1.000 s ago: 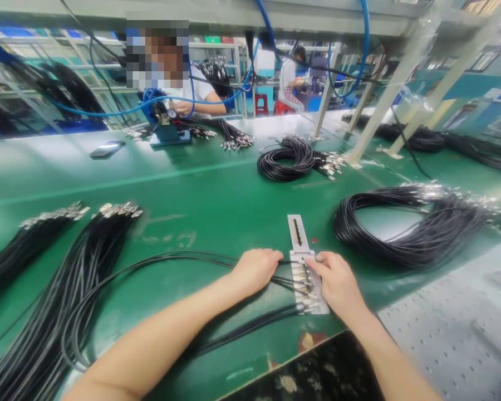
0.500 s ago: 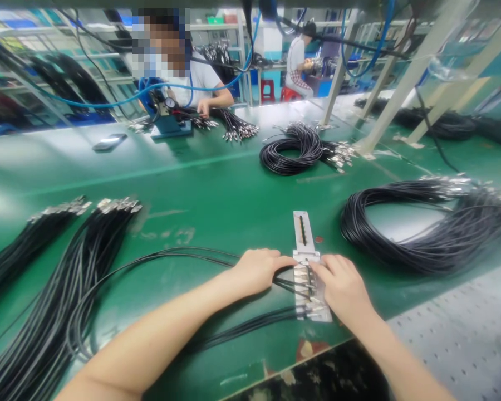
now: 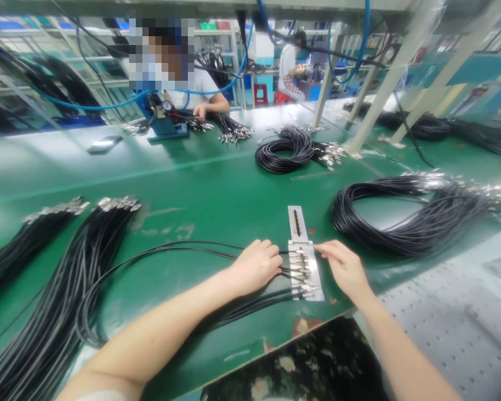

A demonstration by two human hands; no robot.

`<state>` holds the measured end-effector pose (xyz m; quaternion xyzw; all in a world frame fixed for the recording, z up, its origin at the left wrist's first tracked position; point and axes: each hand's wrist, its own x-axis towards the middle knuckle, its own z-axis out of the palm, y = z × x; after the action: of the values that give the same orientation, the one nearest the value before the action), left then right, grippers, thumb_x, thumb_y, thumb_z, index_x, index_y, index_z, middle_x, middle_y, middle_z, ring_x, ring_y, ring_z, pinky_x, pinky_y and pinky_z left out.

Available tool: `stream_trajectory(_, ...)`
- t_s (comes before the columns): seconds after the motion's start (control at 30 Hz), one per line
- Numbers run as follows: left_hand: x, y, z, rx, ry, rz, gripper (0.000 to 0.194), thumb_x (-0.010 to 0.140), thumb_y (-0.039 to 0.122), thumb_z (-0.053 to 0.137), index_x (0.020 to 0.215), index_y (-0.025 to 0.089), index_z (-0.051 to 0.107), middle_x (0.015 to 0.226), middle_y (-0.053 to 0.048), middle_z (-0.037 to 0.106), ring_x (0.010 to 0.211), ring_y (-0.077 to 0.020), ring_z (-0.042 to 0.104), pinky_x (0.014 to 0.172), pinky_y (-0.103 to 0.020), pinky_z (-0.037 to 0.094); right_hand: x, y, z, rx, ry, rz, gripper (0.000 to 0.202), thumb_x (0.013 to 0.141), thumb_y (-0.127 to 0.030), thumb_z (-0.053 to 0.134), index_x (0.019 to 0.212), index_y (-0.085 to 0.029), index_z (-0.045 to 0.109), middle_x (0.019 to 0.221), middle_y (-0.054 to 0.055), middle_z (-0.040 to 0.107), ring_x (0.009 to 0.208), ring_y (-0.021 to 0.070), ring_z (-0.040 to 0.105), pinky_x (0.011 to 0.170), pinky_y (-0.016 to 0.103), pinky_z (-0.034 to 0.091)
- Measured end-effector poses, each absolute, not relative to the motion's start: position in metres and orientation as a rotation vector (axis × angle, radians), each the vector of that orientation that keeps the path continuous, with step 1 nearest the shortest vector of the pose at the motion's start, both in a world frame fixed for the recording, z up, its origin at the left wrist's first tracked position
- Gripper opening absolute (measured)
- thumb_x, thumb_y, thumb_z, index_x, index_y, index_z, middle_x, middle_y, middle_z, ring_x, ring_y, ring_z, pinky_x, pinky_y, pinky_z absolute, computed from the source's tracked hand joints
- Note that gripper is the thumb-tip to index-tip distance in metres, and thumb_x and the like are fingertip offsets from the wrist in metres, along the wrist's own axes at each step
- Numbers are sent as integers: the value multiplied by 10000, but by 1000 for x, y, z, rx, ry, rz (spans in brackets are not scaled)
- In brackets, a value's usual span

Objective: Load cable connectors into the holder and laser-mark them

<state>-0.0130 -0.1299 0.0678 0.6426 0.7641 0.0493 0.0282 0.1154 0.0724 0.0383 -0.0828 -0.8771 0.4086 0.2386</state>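
Observation:
A metal hinged fixture [image 3: 317, 288] lies on the green table, its slotted upper plate [image 3: 293, 224] folded out flat away from me. Several silver cable connectors [image 3: 295, 260] sit side by side across its lower plate. From them black cables [image 3: 250, 309] run off to the left. My left hand [image 3: 259, 262] is curled over some of these cables just left of the fixture; its fingertips are partly hidden. At the fixture's right edge, by the hinge, the index fingertip of my right hand [image 3: 342, 264] reaches in. That hand has its fingers loosely extended and holds nothing visible.
Bundles of black cables [image 3: 67, 284] lie at the left. Coiled cable bundles [image 3: 350, 217] rest at the right and farther back [image 3: 271, 156]. Across the table a co-worker's hand [image 3: 200, 111] is beside a blue press [image 3: 167, 128]. A phone [image 3: 104, 145] lies at the far left.
My right hand has drawn off the connectors to the fixture's right edge. My left hand has shifted slightly left, its fingertips now off the fixture. The view has moved slightly.

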Motion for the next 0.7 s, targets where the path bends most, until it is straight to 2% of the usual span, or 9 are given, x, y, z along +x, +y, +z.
stream_trajectory(0.23, -20, -126, 53, 1654, 2513, 557, 163, 896, 212, 423, 888, 175, 582, 858, -37, 572, 830, -159, 529, 747, -276, 427, 118, 69, 41, -184, -2479, 1036, 337, 824, -138, 360, 897, -218, 679, 869, 45, 585, 784, 150, 573, 685, 277, 476)
stream_trajectory(0.5, -22, -125, 48, 1844, 2570, 302, 211, 899, 182, 392, 767, 166, 556, 803, -36, 535, 765, -161, 469, 666, -265, 394, 118, 69, 36, -46, -2604, 850, 412, 813, -73, 339, 996, -240, 668, 939, 50, 564, 883, 162, 558, 784, 311, 466)
stream_trajectory(0.7, -21, -126, 52, 2030, 2542, 170, 261, 898, 126, 322, 743, 159, 529, 791, -47, 499, 711, -168, 406, 627, -283, 364, 119, 68, 33, 56, -2638, 600, 406, 806, -50, 368, 976, -242, 682, 983, 72, 542, 846, 167, 518, 779, 349, 459)
